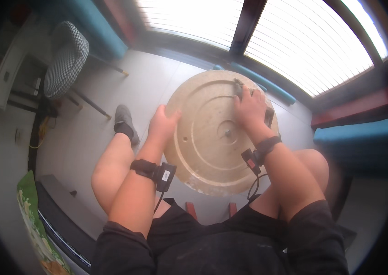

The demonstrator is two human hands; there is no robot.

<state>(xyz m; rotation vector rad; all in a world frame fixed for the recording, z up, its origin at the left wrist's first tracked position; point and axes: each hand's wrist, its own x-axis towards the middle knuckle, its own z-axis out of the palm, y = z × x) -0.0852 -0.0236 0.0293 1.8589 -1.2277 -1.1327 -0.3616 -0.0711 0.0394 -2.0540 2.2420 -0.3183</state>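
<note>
Pale floor tiles (pixel 146 68) extend beneath a slatted window (pixel 308 50) at 1 o'clock, with a checked chair (pixel 68 59) at 10 o'clock and a teal cushion (pixel 357 137) at 3 o'clock. At the centre of the view we see a round beige disc (pixel 214 135), its ringed face turned up toward us, set between the person's knees; what bears its weight we cannot tell. Being round, it shows no long axis, so we take directions from its central stud (pixel 227 133).

Left hand (pixel 163 124): at 9 o'clock on the rim, partly curled, thumb toward the disc. We cannot tell whether its fingers close behind the edge.

Right hand (pixel 252 111): at 1 o'clock, over the face near the far rim. Its fingers bend around a grey lump (pixel 238 86), seemingly pinched against the thumb; the lump's kind we cannot make out.

Key relation: the lump lies at 11 o'clock from the right hand's palm and just inside the rim. We note the right hand as much the nearer; the left lies well apart, toward 7 o'clock from the lump.
</note>
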